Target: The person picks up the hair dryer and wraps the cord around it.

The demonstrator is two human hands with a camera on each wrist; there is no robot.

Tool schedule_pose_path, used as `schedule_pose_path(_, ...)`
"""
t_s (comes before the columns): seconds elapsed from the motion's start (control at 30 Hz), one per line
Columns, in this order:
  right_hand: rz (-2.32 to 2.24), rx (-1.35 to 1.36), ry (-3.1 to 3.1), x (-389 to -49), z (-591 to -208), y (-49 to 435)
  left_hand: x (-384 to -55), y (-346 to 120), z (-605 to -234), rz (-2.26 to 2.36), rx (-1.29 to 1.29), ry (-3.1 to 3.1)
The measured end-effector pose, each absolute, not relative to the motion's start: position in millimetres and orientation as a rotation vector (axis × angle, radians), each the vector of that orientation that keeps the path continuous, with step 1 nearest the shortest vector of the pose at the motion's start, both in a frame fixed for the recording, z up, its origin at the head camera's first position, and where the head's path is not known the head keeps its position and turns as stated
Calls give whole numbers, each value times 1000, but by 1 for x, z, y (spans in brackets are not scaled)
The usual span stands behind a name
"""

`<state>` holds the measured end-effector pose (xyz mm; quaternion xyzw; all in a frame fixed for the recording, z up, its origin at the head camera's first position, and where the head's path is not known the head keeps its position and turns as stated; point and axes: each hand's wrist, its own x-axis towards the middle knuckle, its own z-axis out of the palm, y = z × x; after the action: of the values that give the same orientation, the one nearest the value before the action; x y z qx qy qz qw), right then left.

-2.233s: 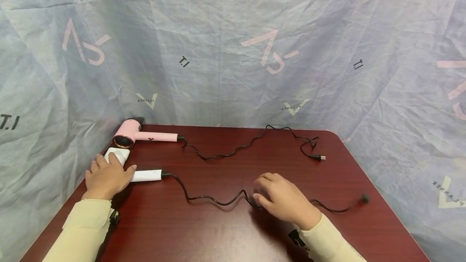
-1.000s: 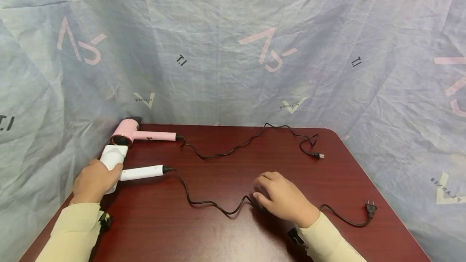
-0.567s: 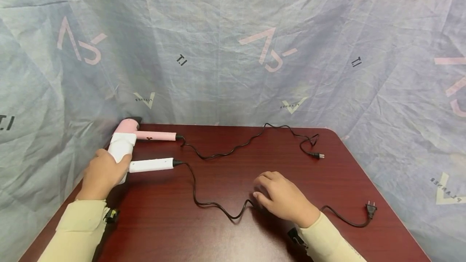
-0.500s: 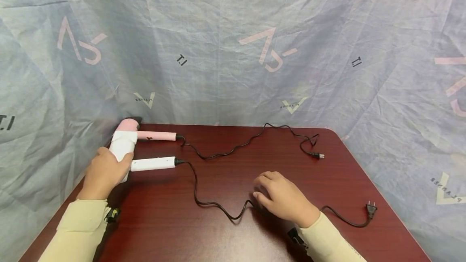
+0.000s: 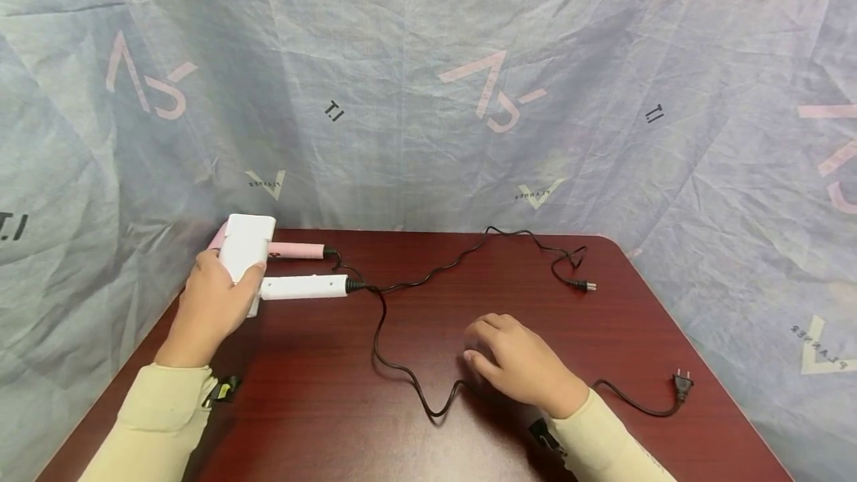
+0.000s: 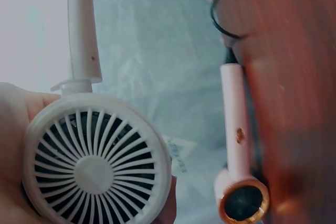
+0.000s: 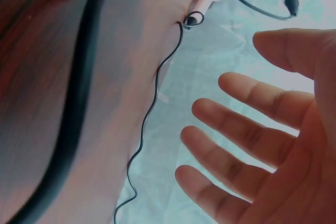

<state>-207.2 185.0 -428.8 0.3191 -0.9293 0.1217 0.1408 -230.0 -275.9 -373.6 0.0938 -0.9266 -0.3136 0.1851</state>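
Note:
My left hand (image 5: 216,303) grips a white hair dryer (image 5: 246,245) by its head, lifted off the table. Its white handle (image 5: 304,287) points right, and a black cord (image 5: 395,364) trails from it to the tabletop. The left wrist view shows the round slatted grille (image 6: 94,174) of this dryer, with fingers around the head. Behind it lies a pink hair dryer (image 6: 236,124), its head mostly hidden in the head view. My right hand (image 5: 525,367) hovers palm down over the white dryer's cord; the right wrist view shows its fingers (image 7: 247,135) spread and holding nothing.
The dark red table (image 5: 375,445) is bordered by a grey printed cloth (image 5: 402,95). The pink dryer's cord (image 5: 442,271) runs across the back to a two-pin plug (image 5: 585,286). The white dryer's plug (image 5: 681,385) lies near the right edge.
My left hand first reached over the white dryer, then took hold of its head and raised it, moving it up and to the right. Its cord shifted along; my right hand stayed nearly still.

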Motion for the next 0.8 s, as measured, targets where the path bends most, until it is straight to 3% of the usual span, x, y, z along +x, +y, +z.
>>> schedule_pose_path(0.8,484,917,-2614,-211,-395,169,-220,-213,-334,-1096,20,-2236)
